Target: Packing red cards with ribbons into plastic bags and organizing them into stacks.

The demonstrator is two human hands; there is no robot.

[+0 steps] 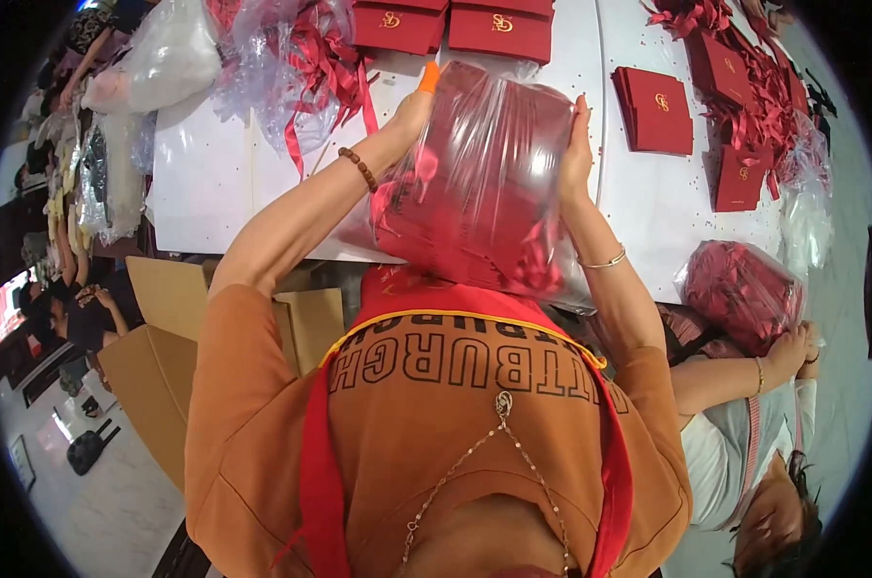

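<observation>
Between my two hands is a large clear plastic bag [494, 164] packed with dark red items, pressed near my chest at the table's edge. Loops of red ribbon show through its lower part. My left hand [415, 114] grips the bag's left side; an orange cover [429, 77] sits on one of its digits. On the opposite side, my right hand [577, 159] clasps the bag, thumb along its edge. The other fingers of both hands are mostly hidden by the bag.
Stacked red paper bags [499, 37] and red pouches [653, 111] lie on the white table [205, 193]. Red ribbons in clear plastic [306, 67] are at far left. An open cardboard box [152, 376] stands below left. At right, a co-worker's hand [792, 352] holds another filled bag [742, 289].
</observation>
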